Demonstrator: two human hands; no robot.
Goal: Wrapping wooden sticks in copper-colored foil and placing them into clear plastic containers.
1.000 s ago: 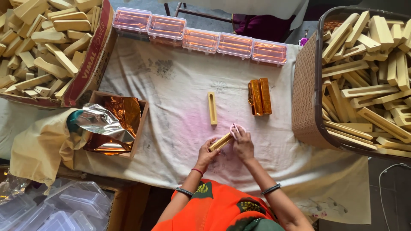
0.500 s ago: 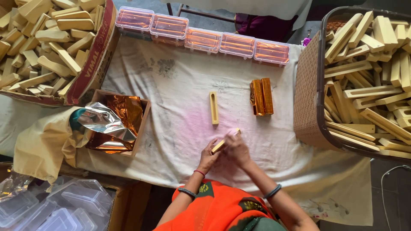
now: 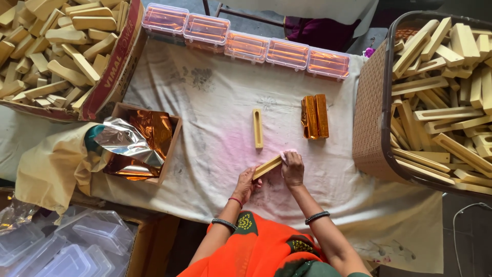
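wooden block (image 3: 267,167), pale yellow, slotted, tilted, hand-held

Block (image 3: 267,167): pale yellow, long and narrow, with a groove along one face.
Pose: tilted, far end raised to the right.
Position: held just above the cloth-covered table (image 3: 205,102), near its front edge.

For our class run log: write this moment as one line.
left hand: holds tan bar | right hand: pink cloth on bar | table cloth: slotted bar, foil-wrapped bars | basket: right
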